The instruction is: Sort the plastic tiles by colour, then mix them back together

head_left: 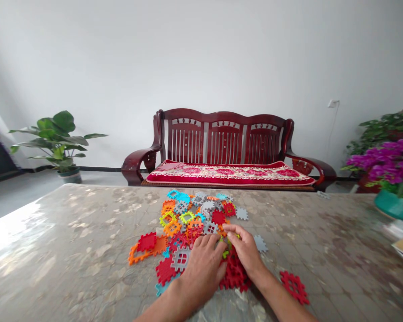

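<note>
A heap of coloured plastic interlocking puzzle tiles lies on the table in front of me. My left hand (208,259) rests palm down on the near part of the heap, fingers stretched over the tiles. Beside it, my right hand (244,248) reaches in from the right, thumb and fingers extended with a small gap between them. A yellow-green tile (225,254) shows partly between the hands. Dark red tiles (235,275) lie stacked beneath them. A grey window tile (180,258) sits left of my left hand. What lies under my palms is hidden.
The table (87,250) has a patterned, shiny cover. A red window tile (294,287) lies apart at right, and a grey tile (323,195) near the far edge. Purple flowers (386,163) in a teal pot stand at right. Behind is a wooden bench (225,138).
</note>
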Demonstrator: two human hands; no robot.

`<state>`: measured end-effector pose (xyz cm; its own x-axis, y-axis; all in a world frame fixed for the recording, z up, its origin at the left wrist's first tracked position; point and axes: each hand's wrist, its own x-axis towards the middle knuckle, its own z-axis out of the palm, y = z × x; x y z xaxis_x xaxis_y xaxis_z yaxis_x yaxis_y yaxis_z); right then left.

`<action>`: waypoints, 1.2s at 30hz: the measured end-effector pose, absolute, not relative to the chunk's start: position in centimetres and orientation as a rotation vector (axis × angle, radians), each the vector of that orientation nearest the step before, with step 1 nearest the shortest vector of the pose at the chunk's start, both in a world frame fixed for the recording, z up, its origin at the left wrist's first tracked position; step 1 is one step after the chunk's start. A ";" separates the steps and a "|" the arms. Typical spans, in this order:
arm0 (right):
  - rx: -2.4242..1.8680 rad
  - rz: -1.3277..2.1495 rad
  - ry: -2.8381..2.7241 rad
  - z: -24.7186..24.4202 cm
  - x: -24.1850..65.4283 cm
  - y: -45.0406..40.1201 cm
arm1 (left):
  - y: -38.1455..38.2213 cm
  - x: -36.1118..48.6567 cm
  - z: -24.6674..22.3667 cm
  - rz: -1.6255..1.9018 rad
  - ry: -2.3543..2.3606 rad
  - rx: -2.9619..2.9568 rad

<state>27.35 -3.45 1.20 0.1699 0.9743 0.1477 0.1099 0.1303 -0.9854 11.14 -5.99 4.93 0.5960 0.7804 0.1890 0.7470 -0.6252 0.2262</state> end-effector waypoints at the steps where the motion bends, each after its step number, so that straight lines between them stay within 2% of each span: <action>1: -1.260 0.907 -1.208 1.2 27.4 -3.4 | -5.9 11.1 4.9 0.418 1.292 2.696; 7: -1.317 0.738 -1.221 0.8 29.3 -2.3 | -5.0 10.4 4.8 0.520 1.325 2.674; 11: -1.521 0.432 -1.388 -0.3 32.4 -1.2 | -4.0 9.8 5.0 0.566 1.295 2.583; 14: -1.727 0.221 -1.467 -1.1 34.7 -0.7 | -3.0 9.2 5.3 0.733 1.280 2.484; 18: -1.916 0.168 -1.503 -2.0 36.1 -0.5 | -0.6 7.3 5.7 1.052 1.406 2.370; 21: -1.942 0.120 -1.559 -2.3 35.8 -0.6 | 1.9 5.3 6.1 1.149 1.615 2.273; 27: -1.921 0.029 -1.665 -2.4 35.2 -0.9 | 6.2 2.3 5.6 0.719 2.079 2.151; 31: -1.922 0.000 -1.692 -2.3 35.1 -1.1 | 8.2 1.7 3.6 0.479 2.082 2.086; 36: -1.938 0.005 -1.714 -2.1 34.9 -1.2 | 9.4 1.9 2.3 0.436 1.992 2.021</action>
